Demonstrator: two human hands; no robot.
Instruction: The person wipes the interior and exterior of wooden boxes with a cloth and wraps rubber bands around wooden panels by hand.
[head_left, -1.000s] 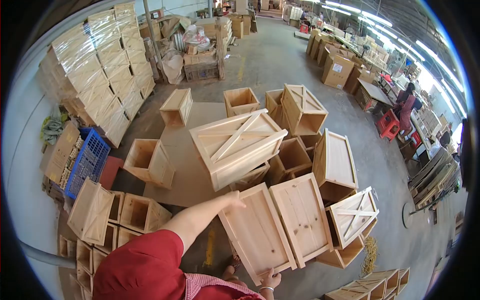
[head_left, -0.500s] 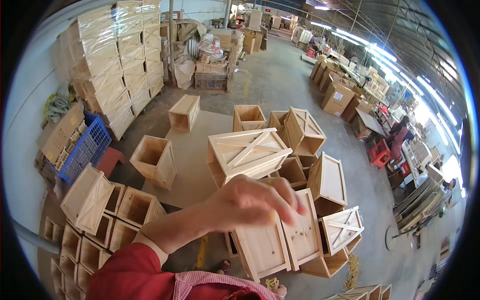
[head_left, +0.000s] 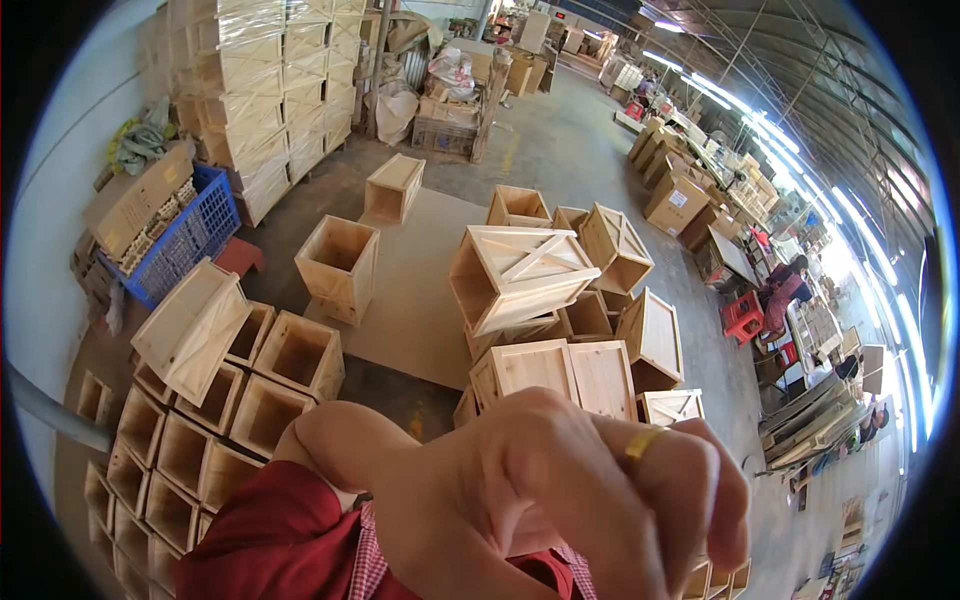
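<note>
Fingers curled, whether gripping anything I cannot tell, the left hand (head_left: 565,485) has risen from the plain-topped wooden crates (head_left: 535,368) toward the camera. They lie beyond it, near centre, handling seemingly paused; the right hand is out of view.

Smooth, matt wooden crates (head_left: 338,265).
</note>
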